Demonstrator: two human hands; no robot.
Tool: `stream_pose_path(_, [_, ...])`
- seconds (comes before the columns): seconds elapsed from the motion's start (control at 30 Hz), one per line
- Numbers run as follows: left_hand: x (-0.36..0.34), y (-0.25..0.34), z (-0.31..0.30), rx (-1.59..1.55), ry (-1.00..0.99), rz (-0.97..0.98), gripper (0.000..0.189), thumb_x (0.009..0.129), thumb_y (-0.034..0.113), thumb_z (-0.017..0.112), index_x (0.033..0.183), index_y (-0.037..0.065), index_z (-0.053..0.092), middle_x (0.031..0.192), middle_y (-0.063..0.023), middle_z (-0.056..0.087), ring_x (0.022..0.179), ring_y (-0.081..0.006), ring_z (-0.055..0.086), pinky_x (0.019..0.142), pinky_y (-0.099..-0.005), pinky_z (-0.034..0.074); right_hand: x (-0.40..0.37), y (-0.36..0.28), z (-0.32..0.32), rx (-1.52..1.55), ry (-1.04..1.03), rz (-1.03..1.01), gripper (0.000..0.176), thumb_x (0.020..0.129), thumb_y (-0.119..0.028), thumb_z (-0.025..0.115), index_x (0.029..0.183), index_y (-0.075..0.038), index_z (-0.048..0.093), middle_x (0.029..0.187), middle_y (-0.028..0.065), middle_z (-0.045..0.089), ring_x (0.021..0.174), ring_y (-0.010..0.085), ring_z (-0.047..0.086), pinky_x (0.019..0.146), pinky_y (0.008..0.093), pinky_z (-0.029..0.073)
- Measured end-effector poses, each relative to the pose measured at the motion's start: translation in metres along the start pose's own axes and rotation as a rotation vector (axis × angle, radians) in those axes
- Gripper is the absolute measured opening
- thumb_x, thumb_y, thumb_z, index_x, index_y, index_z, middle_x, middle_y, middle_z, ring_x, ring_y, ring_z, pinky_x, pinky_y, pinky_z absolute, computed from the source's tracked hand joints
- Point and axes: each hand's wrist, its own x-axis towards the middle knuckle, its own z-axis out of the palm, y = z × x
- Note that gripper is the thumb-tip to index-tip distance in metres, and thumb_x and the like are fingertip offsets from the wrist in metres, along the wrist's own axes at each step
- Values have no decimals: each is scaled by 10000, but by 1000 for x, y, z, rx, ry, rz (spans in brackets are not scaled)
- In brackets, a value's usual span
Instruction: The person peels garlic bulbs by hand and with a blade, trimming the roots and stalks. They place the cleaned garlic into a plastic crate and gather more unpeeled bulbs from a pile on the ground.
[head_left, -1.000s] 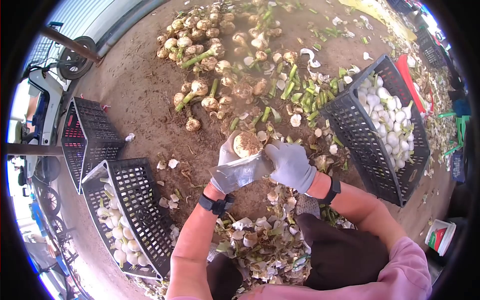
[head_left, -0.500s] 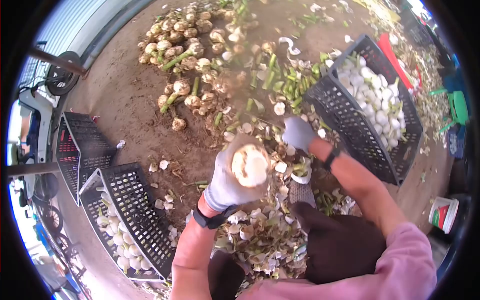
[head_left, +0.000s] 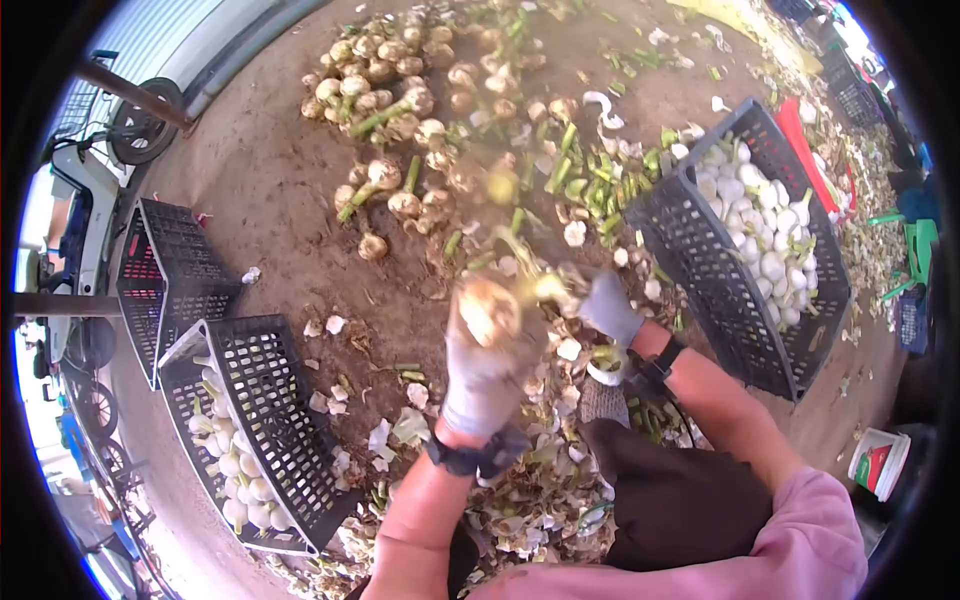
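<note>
My left hand point(head_left: 484, 385), in a pale glove, holds a garlic bulb point(head_left: 489, 311) with brownish outer skin, its root side toward me. To its right, my right hand point(head_left: 611, 309), also gloved, is closed with its fingers toward the bulb. A blurred green-white stalk point(head_left: 513, 245) curves between the bulb and the right hand's fingers. What the right hand grips is smeared by motion, and I cannot tell what it is. Beneath both hands lie peeled garlic skins point(head_left: 530, 505) between my legs.
At the right stands a black crate point(head_left: 700, 270) of cleaned white garlic bulbs; another crate point(head_left: 275, 400) with bulbs tilts at the left. Behind it stands a third crate point(head_left: 180, 250). Untrimmed garlic point(head_left: 375, 70) lies heaped ahead, with cut green stalks point(head_left: 600, 185) beside it.
My left hand has tilted and shifted slightly right with the bulb, which now shows its brown side. My right hand has moved a little right and down. The view has shifted slightly.
</note>
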Motion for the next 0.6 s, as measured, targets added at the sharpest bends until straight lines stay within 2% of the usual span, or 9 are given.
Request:
stream_pose_path(0.1, [7,-7,-21,416,-215,-19,760,636,118,863,1281,103,461,1146,-44,528,1057,-183,537,933,-375,481,-17,34,-8,-291,-59,17,363,784,-160,749,1067,49,662,815,122,694,731,148,619,664,325,497])
stream_pose_path(0.13, [18,4,-35,598,-324,-151,845,592,174,897,1304,92,448,1219,-101,507,1136,-265,504,1008,-402,433,-24,28,-5,152,36,219,373,782,-142,749,1091,49,662,851,123,702,761,137,617,698,312,497])
stream_pose_path(0.2, [46,29,-82,1700,-163,245,947,585,185,891,1391,69,407,1332,-169,438,1250,-343,439,989,-423,465,-14,18,-7,168,17,202,352,793,-110,737,1097,48,661,873,120,708,773,130,616,709,298,496])
stream_pose_path(0.23, [67,42,-99,2068,196,297,850,657,168,842,1390,92,419,1313,-211,443,1183,-390,488,967,-473,476,-13,16,-7,172,3,202,342,798,-95,731,1101,48,661,885,118,712,780,126,615,714,291,495])
stream_pose_path(0.27, [87,66,-101,2001,562,132,741,703,103,781,1364,120,448,1323,-230,440,1135,-413,528,947,-496,480,-11,17,-4,215,-12,246,338,801,-93,733,1100,47,661,889,117,713,782,123,614,714,290,494])
stream_pose_path(0.33, [118,97,-158,2310,561,20,661,737,61,731,1345,137,484,1324,-234,441,1106,-403,559,925,-454,489,-1,19,-1,290,-28,325,330,807,-90,735,1099,44,661,897,115,716,788,117,611,715,287,493])
stream_pose_path(0.43, [141,118,-232,2173,200,-82,627,738,75,732,1327,134,527,1314,-207,449,1107,-347,561,901,-401,489,8,15,-1,191,-7,238,340,803,-128,765,1085,36,669,876,98,720,779,98,601,713,285,492])
stream_pose_path(0.57, [112,93,-198,2090,194,168,602,709,176,806,1257,121,562,1139,-129,608,1005,-287,631,842,-394,523,9,3,-4,209,-27,260,314,818,-141,755,1067,31,673,843,101,714,760,90,589,697,290,489])
stream_pose_path(0.6, [105,86,-187,1606,184,83,590,719,162,806,1248,97,555,1094,-110,623,964,-258,641,812,-366,529,10,-1,-5,218,-32,265,313,822,-146,752,1068,30,672,831,104,711,756,91,589,690,293,489])
